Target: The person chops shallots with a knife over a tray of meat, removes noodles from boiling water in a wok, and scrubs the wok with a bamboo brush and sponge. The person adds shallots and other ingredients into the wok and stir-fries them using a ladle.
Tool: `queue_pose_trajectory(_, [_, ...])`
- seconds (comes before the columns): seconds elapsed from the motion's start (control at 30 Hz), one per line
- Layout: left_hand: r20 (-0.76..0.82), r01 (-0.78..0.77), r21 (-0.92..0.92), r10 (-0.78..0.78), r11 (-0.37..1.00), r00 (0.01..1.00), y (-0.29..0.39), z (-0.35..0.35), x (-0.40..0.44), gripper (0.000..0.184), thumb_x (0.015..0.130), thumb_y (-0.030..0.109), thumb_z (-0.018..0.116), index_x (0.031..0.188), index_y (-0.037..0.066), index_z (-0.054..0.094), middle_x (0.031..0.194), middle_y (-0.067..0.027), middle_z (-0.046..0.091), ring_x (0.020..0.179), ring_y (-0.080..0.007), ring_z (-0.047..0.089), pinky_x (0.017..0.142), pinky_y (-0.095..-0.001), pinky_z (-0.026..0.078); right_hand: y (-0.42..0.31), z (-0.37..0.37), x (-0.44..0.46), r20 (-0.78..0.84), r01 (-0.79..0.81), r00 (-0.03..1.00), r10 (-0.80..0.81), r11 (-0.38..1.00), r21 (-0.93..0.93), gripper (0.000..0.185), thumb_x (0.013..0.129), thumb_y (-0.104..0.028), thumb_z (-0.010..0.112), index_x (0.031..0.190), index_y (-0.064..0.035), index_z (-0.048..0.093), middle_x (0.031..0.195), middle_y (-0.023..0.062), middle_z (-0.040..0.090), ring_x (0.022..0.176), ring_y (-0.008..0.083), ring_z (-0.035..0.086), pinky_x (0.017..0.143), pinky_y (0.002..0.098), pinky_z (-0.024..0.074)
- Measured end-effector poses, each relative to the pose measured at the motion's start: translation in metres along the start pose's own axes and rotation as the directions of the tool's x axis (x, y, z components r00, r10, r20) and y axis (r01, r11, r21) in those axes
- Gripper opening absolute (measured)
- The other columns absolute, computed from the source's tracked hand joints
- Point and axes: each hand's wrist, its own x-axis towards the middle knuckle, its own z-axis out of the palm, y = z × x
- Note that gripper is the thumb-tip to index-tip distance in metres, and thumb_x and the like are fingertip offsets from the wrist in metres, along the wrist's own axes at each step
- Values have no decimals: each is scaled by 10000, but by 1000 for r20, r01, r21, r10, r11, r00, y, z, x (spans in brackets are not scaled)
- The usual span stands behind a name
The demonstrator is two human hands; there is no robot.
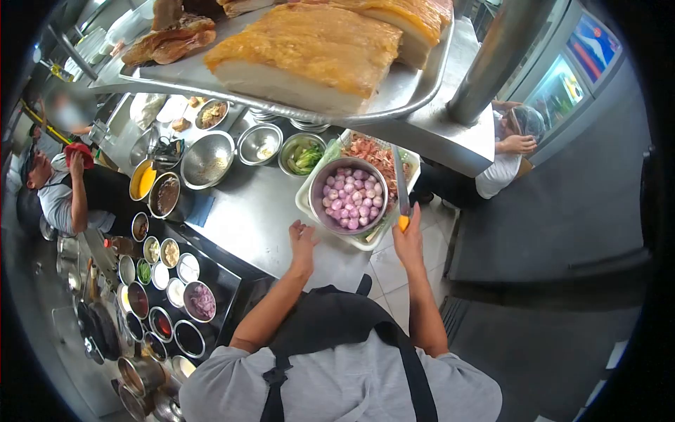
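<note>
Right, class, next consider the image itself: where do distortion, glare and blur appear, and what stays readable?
Head view, edges: wide-angle bending, with black corners; head view, middle: pale glare on the steel counter; head view, far left: a blurred patch over a person; head view, centre: purple onions and knife fairly clear.

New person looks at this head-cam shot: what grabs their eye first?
Probably the big golden-topped slab of meat on the metal tray at the top of the view. Next, the steel bowl of purple onions near the middle. Then the knife in the right-hand grip, its length running up the frame just right of the bowl.
</note>
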Motion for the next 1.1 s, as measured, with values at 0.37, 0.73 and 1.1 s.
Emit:
queue_pose_trajectory(0.37, [25, -107, 32, 107, 994, 994, -13, -68, -30, 297, 945, 187, 535, 1137, -38, 560, 977, -117, 626, 822, -178, 623, 730, -309, 518, -35, 19, 97, 314, 441, 888, -336, 817, -373, 910, 764, -59, 645, 1513, -27, 128, 943, 268, 655, 847, 435, 648, 679, 497, 494])
queue_pose_trajectory(0.73, [-369, 154, 552, 75, 819, 926, -98, -200, -139, 299, 909, 249, 595, 851, -34, 671, 643, -128, 641, 612, -199, 635, 577, -359, 496, -56, 2, 61, -19, 494, 860, -510, 843, -213, 316, 828, -94, 684, 1124, -23, 601, 968, 162, 623, 893, 338, 591, 723, 459, 448])
queue_pose_trajectory(1.1, [-539, 524, 788, -49, 323, 841, -360, -338, -288, 380, 828, 345, 599, 738, -11, 696, 782, -237, 669, 777, -389, 677, 725, -458, 511, -101, 59, -107, 631, 731, 98, -769, 486, 479, 156, 853, -182, 666, 801, -53, 595, 768, 126, 597, 709, 338, 605, 623, 432, 494])
